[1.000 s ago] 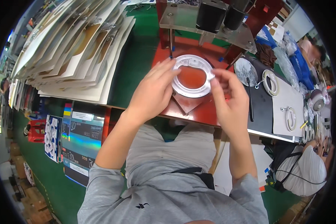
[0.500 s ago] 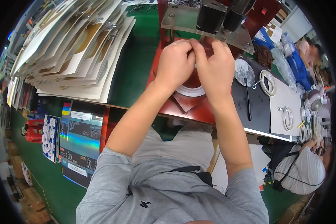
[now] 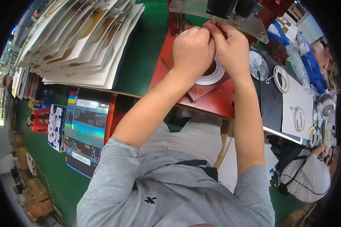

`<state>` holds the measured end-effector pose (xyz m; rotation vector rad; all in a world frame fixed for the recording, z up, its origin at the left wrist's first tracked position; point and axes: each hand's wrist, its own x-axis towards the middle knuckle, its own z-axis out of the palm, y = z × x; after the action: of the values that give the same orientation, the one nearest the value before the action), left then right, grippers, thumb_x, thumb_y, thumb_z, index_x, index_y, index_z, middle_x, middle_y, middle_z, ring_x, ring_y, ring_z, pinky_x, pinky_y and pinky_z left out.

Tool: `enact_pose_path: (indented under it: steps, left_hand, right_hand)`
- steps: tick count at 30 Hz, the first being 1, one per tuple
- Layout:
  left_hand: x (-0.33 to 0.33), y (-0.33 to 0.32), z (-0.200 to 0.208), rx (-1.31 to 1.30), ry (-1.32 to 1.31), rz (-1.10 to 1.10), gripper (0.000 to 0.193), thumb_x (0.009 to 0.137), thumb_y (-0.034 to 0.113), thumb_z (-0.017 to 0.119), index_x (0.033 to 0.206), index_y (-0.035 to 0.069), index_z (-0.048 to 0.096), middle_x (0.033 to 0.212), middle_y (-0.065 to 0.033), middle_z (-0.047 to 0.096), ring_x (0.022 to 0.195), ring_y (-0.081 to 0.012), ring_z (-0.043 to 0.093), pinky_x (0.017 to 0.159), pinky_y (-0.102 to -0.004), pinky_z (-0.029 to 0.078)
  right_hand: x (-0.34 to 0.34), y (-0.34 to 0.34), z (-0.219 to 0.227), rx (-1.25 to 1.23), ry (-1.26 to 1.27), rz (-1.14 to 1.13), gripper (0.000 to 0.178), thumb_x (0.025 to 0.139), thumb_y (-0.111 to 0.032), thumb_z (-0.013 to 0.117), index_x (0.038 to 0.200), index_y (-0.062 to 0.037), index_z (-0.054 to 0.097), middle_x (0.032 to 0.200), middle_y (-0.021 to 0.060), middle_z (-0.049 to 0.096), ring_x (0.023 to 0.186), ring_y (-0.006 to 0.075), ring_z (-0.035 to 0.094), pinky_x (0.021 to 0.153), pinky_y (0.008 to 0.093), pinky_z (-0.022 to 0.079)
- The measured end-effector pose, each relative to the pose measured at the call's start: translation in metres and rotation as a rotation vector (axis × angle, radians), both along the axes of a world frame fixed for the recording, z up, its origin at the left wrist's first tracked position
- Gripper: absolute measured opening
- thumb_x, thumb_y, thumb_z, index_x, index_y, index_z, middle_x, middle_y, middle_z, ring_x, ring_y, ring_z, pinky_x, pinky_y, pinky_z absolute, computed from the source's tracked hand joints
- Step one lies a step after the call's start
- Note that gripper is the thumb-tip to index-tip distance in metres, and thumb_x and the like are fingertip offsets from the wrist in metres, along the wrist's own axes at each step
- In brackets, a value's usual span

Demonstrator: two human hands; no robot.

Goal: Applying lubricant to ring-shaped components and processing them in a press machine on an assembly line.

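Note:
My left hand [image 3: 194, 51] and my right hand [image 3: 232, 51] meet under the clear plate [image 3: 233, 17] of a red bench machine. The fingers of both are curled in, with the tips close together beside a short metal shaft [image 3: 215, 20]. Whatever they pinch is hidden behind the knuckles. Just below the hands, a white ring [image 3: 210, 80] with a dark reddish centre lies on the red base [image 3: 216, 104], partly covered by my left hand. Above the fingers, a black cylindrical part [image 3: 220, 7] of the machine sits over the clear plate.
A tall stack of white sheets in clear wrap [image 3: 83, 49] stands on the left. Right of the machine lie a round clear disc [image 3: 258, 65], a dark stick [image 3: 260, 96] and white coiled rings [image 3: 281, 79]. Another person [image 3: 307, 174] sits far right.
The whole view has shifted, so the machine and ring sit further right and higher. My hands stay together beneath the plate, with the fingertips now beside the metal shaft.

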<state>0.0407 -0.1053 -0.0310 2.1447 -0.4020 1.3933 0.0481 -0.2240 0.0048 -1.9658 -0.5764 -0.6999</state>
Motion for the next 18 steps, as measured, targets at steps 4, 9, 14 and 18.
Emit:
enact_pose_path:
  steps: [4, 9, 14, 18]
  left_hand:
    - [-0.003, 0.008, 0.006, 0.000, 0.064, -0.005, 0.013, 0.081, 0.012, 0.071, 0.073, 0.003, 0.067, 0.073, -0.0161, 0.067, 0.068, -0.0364, 0.067, 0.061, -0.0448, 0.055]
    - [0.000, 0.014, 0.014, 0.126, 0.156, -0.050, 0.022, 0.083, 0.017, 0.069, 0.067, 0.001, 0.068, 0.069, -0.0160, 0.069, 0.065, -0.0356, 0.069, 0.059, -0.0443, 0.056]
    - [0.003, 0.014, 0.004, 0.142, 0.117, -0.028, 0.023, 0.082, 0.017, 0.069, 0.064, 0.002, 0.067, 0.067, -0.0152, 0.067, 0.063, -0.0346, 0.069, 0.057, -0.0441, 0.055]
    - [0.001, 0.008, 0.000, 0.127, 0.045, 0.024, 0.019, 0.080, 0.014, 0.069, 0.064, 0.004, 0.065, 0.066, -0.0152, 0.067, 0.061, -0.0337, 0.068, 0.056, -0.0438, 0.055]
  right_hand:
    - [-0.013, 0.008, 0.002, 0.036, 0.054, -0.033, 0.024, 0.097, -0.022, 0.070, 0.101, 0.0001, 0.078, 0.092, 0.0222, 0.075, 0.086, 0.0415, 0.072, 0.078, 0.0421, 0.056]
    - [-0.017, 0.008, 0.002, -0.008, -0.009, -0.161, 0.027, 0.095, -0.026, 0.073, 0.104, -0.0007, 0.078, 0.099, 0.0227, 0.075, 0.090, 0.0415, 0.072, 0.080, 0.0431, 0.057]
    - [-0.014, 0.010, 0.003, -0.003, 0.064, -0.175, 0.034, 0.095, -0.032, 0.075, 0.106, -0.0002, 0.078, 0.093, 0.0192, 0.077, 0.080, 0.0299, 0.075, 0.076, 0.0356, 0.056]
    - [-0.008, 0.007, 0.005, -0.093, -0.050, -0.113, 0.027, 0.097, -0.023, 0.071, 0.105, 0.0023, 0.076, 0.093, 0.0226, 0.077, 0.085, 0.0312, 0.076, 0.078, 0.0386, 0.056]
